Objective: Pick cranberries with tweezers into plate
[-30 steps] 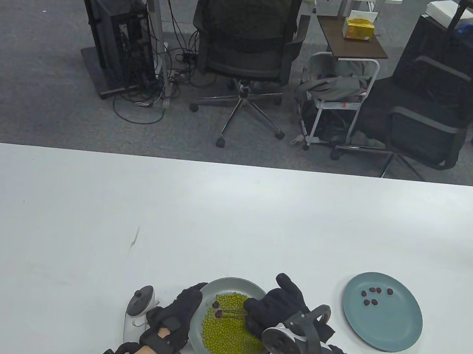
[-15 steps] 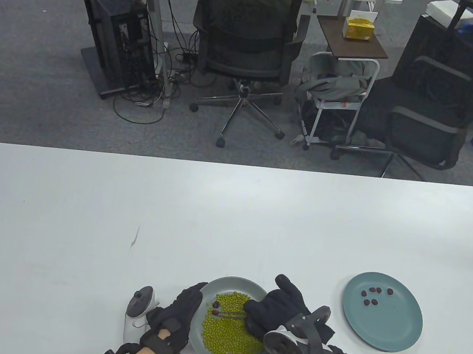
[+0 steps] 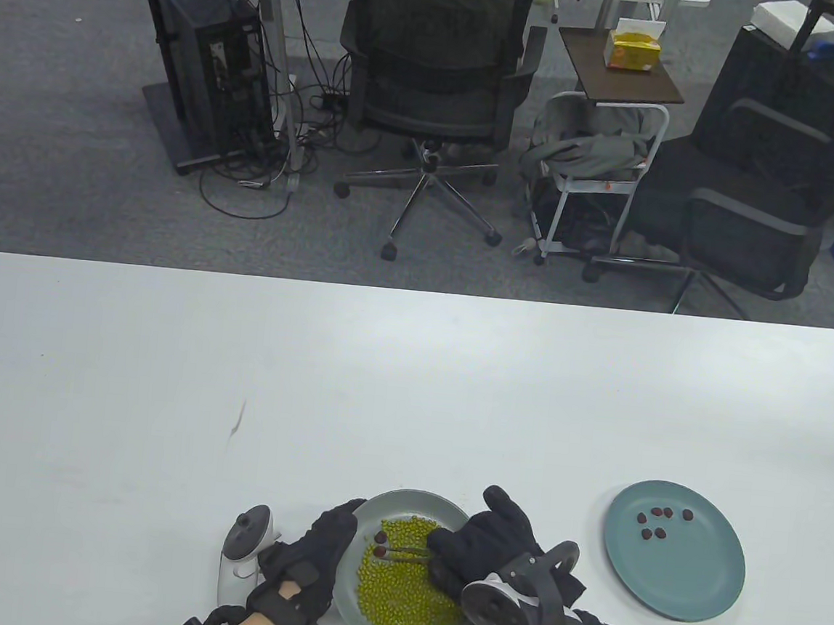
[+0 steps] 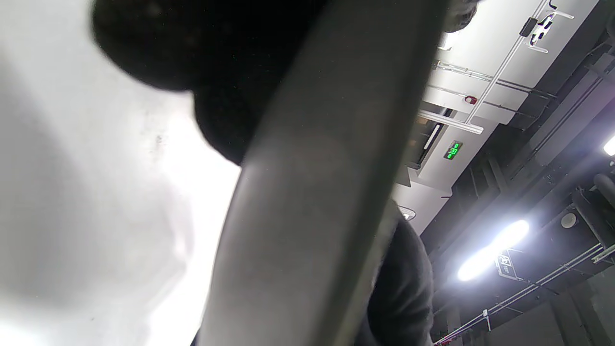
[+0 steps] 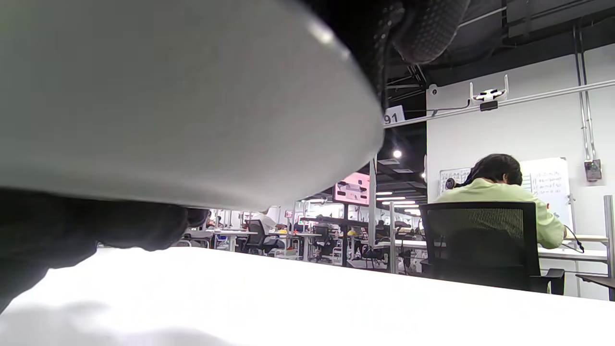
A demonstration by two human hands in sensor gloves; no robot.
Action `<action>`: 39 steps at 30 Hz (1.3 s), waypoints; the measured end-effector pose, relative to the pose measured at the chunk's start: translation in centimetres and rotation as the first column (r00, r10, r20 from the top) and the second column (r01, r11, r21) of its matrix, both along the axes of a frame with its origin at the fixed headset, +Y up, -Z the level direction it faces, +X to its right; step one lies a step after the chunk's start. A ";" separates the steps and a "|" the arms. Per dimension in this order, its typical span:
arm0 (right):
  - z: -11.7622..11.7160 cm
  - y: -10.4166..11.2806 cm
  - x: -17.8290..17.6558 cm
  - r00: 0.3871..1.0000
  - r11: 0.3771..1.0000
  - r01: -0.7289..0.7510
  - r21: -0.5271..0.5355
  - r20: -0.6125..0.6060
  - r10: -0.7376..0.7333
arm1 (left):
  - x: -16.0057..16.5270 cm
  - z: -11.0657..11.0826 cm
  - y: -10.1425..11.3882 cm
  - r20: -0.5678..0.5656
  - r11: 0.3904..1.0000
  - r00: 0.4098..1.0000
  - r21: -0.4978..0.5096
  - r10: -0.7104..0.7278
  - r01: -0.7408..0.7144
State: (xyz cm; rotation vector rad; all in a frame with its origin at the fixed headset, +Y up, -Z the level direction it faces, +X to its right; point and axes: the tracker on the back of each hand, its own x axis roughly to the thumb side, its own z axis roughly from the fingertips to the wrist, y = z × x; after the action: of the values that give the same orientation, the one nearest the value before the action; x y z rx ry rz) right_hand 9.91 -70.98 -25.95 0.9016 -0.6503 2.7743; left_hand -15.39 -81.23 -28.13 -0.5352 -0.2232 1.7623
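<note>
A grey plate of green beans with two dark red cranberries sits at the table's front edge. My right hand holds tweezers whose tips point left, at a cranberry on the beans. My left hand rests on the plate's left rim. A blue-grey plate to the right holds several cranberries. The left wrist view shows the grey plate's rim up close; the right wrist view shows its underside.
The white table stretches far and wide behind the plates. Office chairs, a computer tower and a small cart stand on the floor beyond the table's far edge.
The tweezers' tips have shifted slightly left onto the lower cranberry. Both hands have barely moved.
</note>
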 end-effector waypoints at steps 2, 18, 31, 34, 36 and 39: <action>0.0 -0.1 0.0 1.000 1.000 0.019 -0.010 -0.004 -0.019 | 0.0 0.0 0.0 0.003 1.000 1.000 0.000 -0.005 0.005; 0.2 3.2 3.4 0.996 0.993 0.066 0.095 0.046 -0.071 | -0.1 0.2 -0.1 0.002 1.000 1.000 -0.016 0.003 -0.003; -3.3 6.6 15.0 0.914 0.988 0.109 0.110 0.380 -0.143 | -0.8 -0.1 0.0 -0.038 1.000 0.999 -0.006 0.017 -0.017; -4.3 6.6 18.0 0.864 0.990 0.131 0.049 0.484 -0.138 | -1.0 -0.2 0.1 -0.042 1.000 0.999 -0.005 0.018 -0.018; -5.0 6.5 20.1 0.746 0.987 0.160 -0.014 0.656 -0.112 | -1.1 -0.2 0.1 -0.048 1.000 0.999 -0.005 0.018 -0.018; -5.5 6.0 22.9 0.643 0.970 0.218 -0.106 0.763 -0.061 | -1.2 -0.2 0.1 -0.053 1.000 0.998 -0.007 0.022 -0.022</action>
State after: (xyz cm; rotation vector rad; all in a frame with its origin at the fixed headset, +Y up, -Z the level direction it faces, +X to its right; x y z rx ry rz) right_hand 32.83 -64.99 -31.41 -0.4101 -0.4885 2.9145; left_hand -16.59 -81.15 -28.36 -0.4920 -0.1859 1.7969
